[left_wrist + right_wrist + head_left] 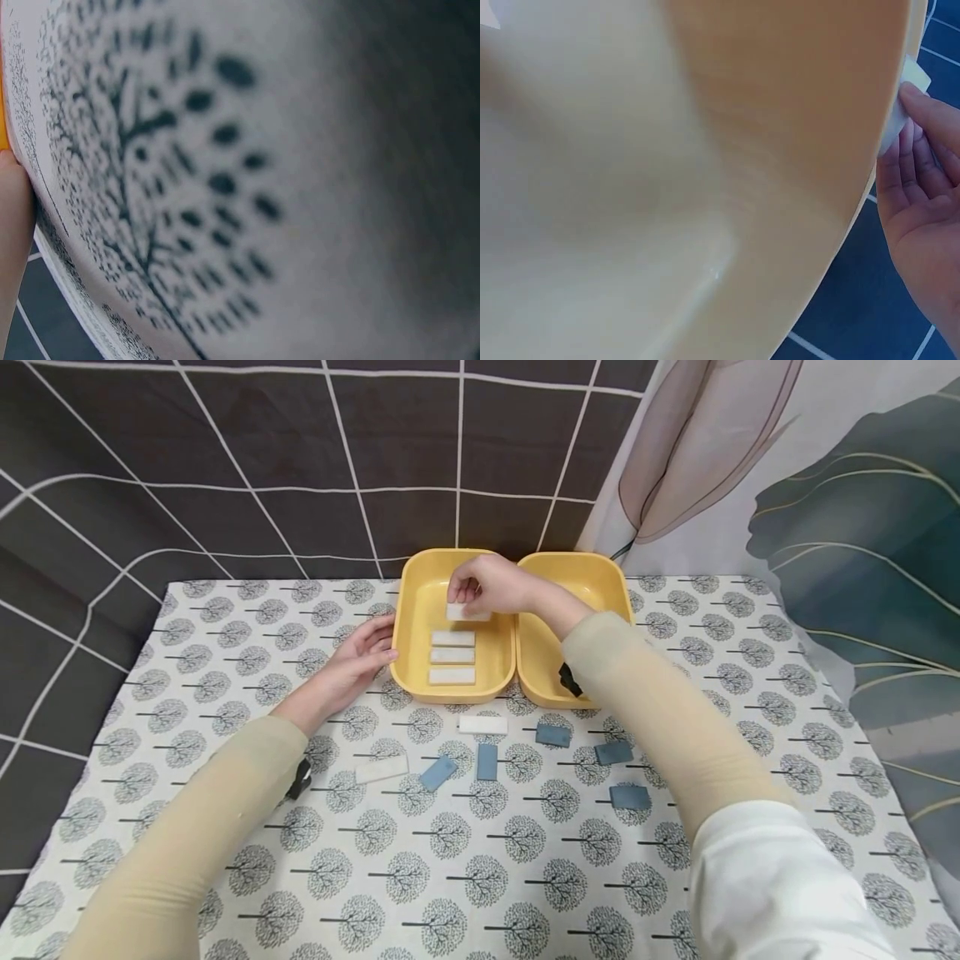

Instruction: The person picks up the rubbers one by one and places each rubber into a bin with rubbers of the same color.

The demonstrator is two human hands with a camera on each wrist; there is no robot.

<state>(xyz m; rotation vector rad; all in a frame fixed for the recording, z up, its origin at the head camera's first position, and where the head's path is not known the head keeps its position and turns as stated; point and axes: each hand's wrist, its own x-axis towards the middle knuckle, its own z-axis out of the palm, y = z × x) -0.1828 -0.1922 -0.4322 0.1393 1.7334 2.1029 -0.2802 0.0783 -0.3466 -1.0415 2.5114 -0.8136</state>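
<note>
My right hand (491, 583) pinches a white rectangular block (468, 612) over the left yellow tray (402, 647); the same block (913, 75) shows between thumb and fingers in the right wrist view. Three white blocks (452, 656) lie in a column inside that tray. Against the tray's left wall rests my left hand (358, 662), thumb at the rim and fingers along the outside. In the left wrist view only a sliver of that hand (12, 217) appears at the edge, beside blurred cloth.
A second yellow tray (536, 672) stands against the first, under my right forearm. On the tree-print cloth (450, 877) in front lie two white blocks (483, 725) and several blue blocks (487, 762). A dark grid-patterned backdrop (405, 443) rises behind the trays.
</note>
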